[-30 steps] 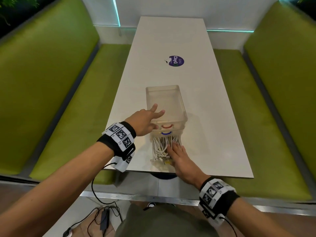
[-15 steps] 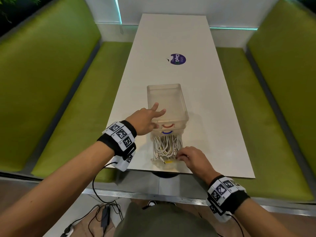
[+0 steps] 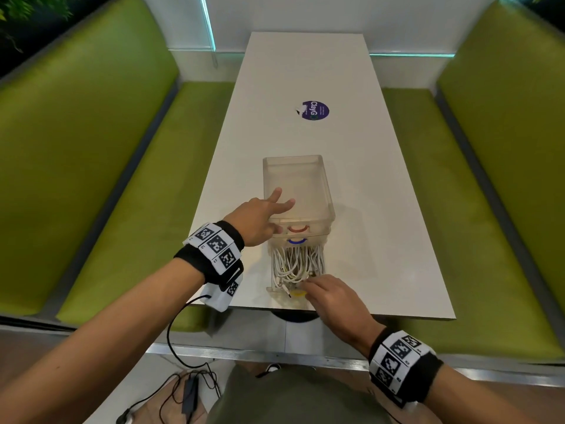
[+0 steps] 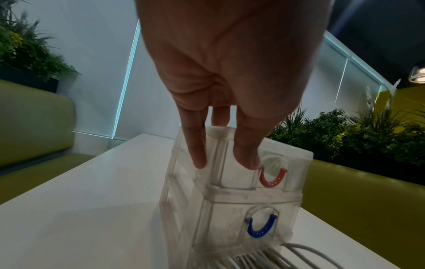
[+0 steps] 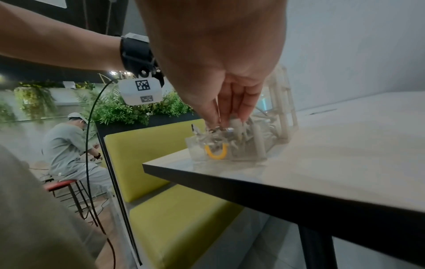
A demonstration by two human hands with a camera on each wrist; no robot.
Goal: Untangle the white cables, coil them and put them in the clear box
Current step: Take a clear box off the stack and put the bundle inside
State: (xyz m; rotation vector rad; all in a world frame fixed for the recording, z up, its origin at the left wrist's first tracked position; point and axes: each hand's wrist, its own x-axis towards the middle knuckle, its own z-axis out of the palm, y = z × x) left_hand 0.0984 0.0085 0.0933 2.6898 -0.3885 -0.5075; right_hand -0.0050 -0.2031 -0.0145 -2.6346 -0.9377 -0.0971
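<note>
A clear drawer box (image 3: 329, 191) stands near the table's front edge, with red (image 3: 297, 229) and blue (image 3: 297, 241) handles on its upper drawers. Its bottom drawer, with a yellow handle (image 3: 298, 293), is pulled out toward me and holds tangled white cables (image 3: 293, 261). My left hand (image 3: 275, 209) rests on the box top with straight fingers (image 4: 197, 154), thumb against the front. My right hand (image 3: 308, 283) reaches into the drawer's front end, and its fingertips (image 5: 230, 116) pinch cable ends (image 5: 230, 132) just behind the yellow handle (image 5: 216, 152).
The long white table (image 3: 382, 240) carries a purple round sticker (image 3: 315, 110) farther back. Green benches (image 3: 128, 185) run along both sides. The drawer's front sits close to the table's near edge. A black wire (image 3: 171, 332) hangs from my left wrist. A person sits in the background (image 5: 66, 145).
My right hand lifted off the cable pile, drew back to the drawer's front right corner, then curled its fingers onto the cable ends. The left hand stayed on the box.
</note>
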